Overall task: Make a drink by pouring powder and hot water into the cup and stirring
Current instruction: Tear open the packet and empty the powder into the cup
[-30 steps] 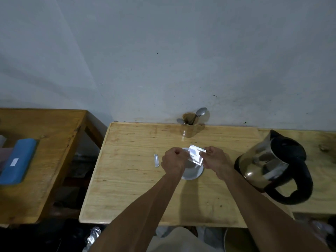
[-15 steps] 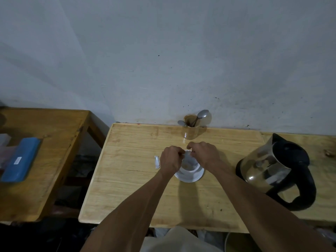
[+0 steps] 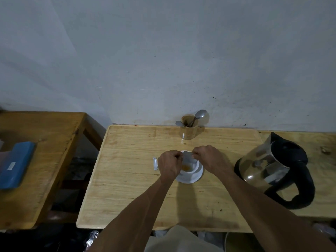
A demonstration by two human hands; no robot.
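both hands meet over a white cup [image 3: 189, 167] that sits on a white saucer [image 3: 190, 177] near the middle of the light wooden table [image 3: 127, 179]. the left hand [image 3: 170, 165] and the right hand [image 3: 207, 158] each pinch one top corner of a small silvery packet [image 3: 188, 156], fingers curled in and closed on it, thumbs and forefingers meeting at its upper edge. the packet hangs between the two hands, its lower end pointing down into the cup. whether powder is falling right now is too small to tell. in the bottom of the cup lies a patch of orange-brown powder [image 3: 185, 167].

just left of the left hand, flat on the table, lies a small torn silver strip [image 3: 155, 163], apart from the saucer. at the back edge of the table, against the grey wall [image 3: 163, 60], stands a tan holder [image 3: 188, 130] with two metal spoons [image 3: 199, 115] sticking out of it. towards the right edge, well apart from the cup, stands a steel kettle [image 3: 269, 166] with a black lid and a black handle that faces the front right corner.

a darker wooden table [image 3: 54, 142] stands to the left, with a gap between the two, and a blue flat thing [image 3: 16, 164] lies on it near its left side.
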